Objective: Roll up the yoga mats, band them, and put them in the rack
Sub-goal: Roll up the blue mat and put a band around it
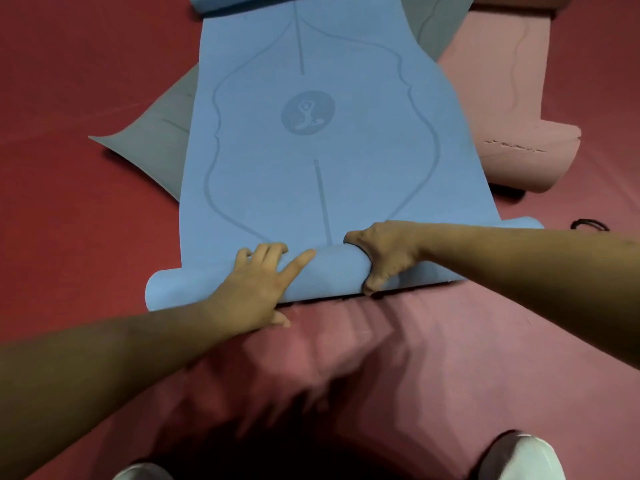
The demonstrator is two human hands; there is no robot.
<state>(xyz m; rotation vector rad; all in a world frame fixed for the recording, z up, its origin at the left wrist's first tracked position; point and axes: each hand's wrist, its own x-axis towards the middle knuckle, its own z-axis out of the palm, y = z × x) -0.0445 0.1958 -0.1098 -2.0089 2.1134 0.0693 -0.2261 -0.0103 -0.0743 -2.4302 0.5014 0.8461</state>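
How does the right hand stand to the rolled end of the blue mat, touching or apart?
Touching. The head view shows the right hand with fingers curled round the rolled end of the blue mat.

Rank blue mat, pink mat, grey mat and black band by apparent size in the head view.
blue mat
pink mat
grey mat, mostly hidden under the blue one, so second versus third is unsure
black band
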